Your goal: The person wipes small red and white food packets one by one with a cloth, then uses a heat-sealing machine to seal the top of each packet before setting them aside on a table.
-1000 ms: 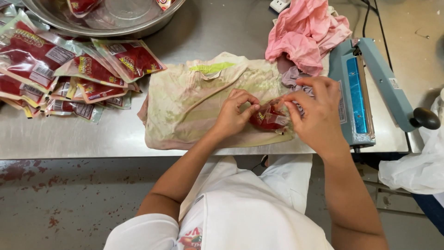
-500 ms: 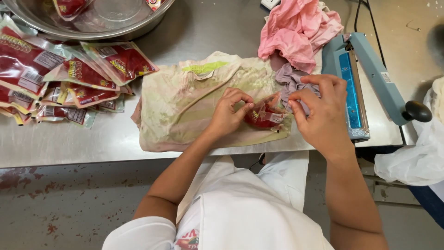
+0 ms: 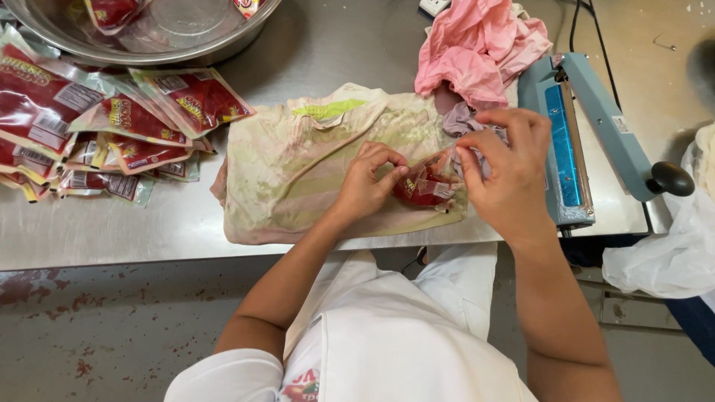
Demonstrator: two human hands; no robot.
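On stained cloth (image 3: 298,171), worktop (image 3: 149,231) edge: L hand (image 3: 369,182) & R hand (image 3: 503,175) fingers pinched small clear pouch (image 3: 424,186) w/ red contents betw. them. Sealer (image 3: 573,141) just R; filled packets (image 3: 112,126) well L.

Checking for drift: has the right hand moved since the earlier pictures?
No: the right hand remains at the pouch, beside the blue sealer.

Steel bowl (image 3: 223,46), heap of red sealed packets (image 3: 112,123), pink cloth (image 3: 477,48), blue heat sealer (image 3: 588,141), white bag (image 3: 663,253).
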